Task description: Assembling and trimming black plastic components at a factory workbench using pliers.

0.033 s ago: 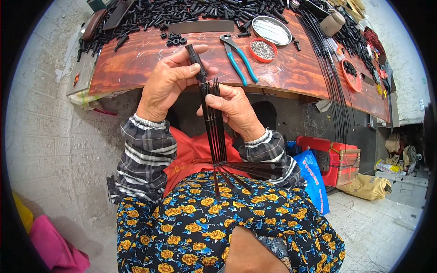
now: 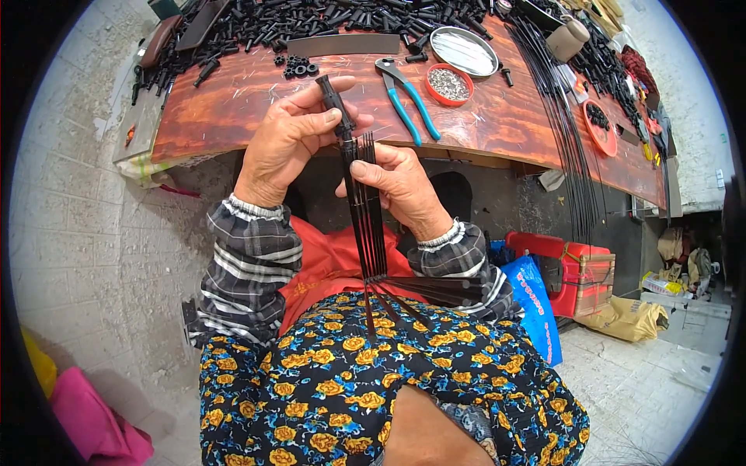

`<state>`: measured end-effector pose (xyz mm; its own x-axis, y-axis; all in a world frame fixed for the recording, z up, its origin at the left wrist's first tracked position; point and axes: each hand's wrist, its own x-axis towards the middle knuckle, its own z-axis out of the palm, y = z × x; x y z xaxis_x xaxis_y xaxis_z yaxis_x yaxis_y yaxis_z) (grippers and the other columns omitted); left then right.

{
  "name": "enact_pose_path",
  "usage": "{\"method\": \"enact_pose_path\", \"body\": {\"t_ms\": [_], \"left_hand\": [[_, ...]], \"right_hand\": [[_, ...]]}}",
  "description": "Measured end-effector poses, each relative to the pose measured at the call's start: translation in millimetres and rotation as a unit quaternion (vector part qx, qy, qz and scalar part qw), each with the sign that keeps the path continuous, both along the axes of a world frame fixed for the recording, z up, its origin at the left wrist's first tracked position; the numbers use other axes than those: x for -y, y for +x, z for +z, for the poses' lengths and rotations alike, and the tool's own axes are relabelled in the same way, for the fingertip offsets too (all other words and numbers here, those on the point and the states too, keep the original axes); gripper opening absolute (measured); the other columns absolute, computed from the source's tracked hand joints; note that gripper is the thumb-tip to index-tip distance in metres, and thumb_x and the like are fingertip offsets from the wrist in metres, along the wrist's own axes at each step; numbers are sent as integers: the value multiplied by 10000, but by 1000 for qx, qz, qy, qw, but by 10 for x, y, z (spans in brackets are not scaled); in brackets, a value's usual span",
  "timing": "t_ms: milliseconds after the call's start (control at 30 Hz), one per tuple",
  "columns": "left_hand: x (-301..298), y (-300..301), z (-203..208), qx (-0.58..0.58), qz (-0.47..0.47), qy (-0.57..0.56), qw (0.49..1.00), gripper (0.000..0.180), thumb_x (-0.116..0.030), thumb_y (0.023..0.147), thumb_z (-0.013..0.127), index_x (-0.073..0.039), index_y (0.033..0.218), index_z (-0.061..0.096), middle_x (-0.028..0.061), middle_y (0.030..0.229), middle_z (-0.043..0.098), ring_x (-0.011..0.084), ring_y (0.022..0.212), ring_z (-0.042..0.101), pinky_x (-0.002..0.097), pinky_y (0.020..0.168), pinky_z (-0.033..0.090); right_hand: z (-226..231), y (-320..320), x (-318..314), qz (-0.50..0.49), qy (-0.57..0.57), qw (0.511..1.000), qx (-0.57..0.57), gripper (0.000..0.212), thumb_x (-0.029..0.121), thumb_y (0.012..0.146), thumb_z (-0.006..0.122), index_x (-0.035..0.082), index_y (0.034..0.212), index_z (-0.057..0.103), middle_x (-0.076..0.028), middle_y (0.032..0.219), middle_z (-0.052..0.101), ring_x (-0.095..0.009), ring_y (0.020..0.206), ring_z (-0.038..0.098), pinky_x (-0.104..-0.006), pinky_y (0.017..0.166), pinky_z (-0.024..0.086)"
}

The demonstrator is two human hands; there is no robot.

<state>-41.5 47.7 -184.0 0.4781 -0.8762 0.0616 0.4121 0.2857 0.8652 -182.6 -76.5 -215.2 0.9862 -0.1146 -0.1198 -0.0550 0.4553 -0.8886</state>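
Note:
My left hand is closed round a black plastic umbrella runner, thumb on its near side, with its narrow end pointing up and away. Thin black umbrella ribs run down from its lower end toward my lap, where they fan out over the flowered apron. My right hand pinches the bundle of ribs just below the runner, thumb laid across the front. Several loose rib tips stand up beside the runner. My fingers partly hide where the ribs meet it.
On the wooden table ahead lie blue-handled pliers, a red dish of small metal bits, a round tray of pale pins and a heap of black plastic parts. Long black ribs hang over the table's right edge.

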Motion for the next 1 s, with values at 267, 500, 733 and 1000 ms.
{"method": "enact_pose_path", "body": {"t_ms": [267,500,733,1000], "left_hand": [[12,-6,-117,21,-15,-28,999,470,-128,891,613,-19,1322,462,177,1065,658,228,943,665,338,837,536],[15,42,-60,58,-28,35,997,494,-93,889,598,-47,1356,444,132,1027,660,206,936,659,329,838,534],[30,-46,85,70,-8,20,997,551,-76,883,582,-65,1402,397,105,995,644,179,912,645,308,830,531],[70,-20,91,112,17,62,992,624,-43,868,591,-69,1436,335,116,1004,628,189,901,650,287,784,547]], "right_hand": [[-16,-5,0,-11,-18,1000,-2,204,231,896,642,45,976,623,-87,764,694,-11,504,532,-131,401,308],[-76,8,42,-12,-6,1000,-1,221,245,888,655,47,982,630,-93,758,695,-12,493,536,-133,390,296],[-47,23,47,-20,11,1000,0,238,258,879,670,45,978,631,-89,746,695,-16,489,539,-133,388,297],[-113,61,59,-31,1,1000,2,267,273,877,669,51,1022,638,-75,745,695,-16,498,548,-137,394,297]]}}
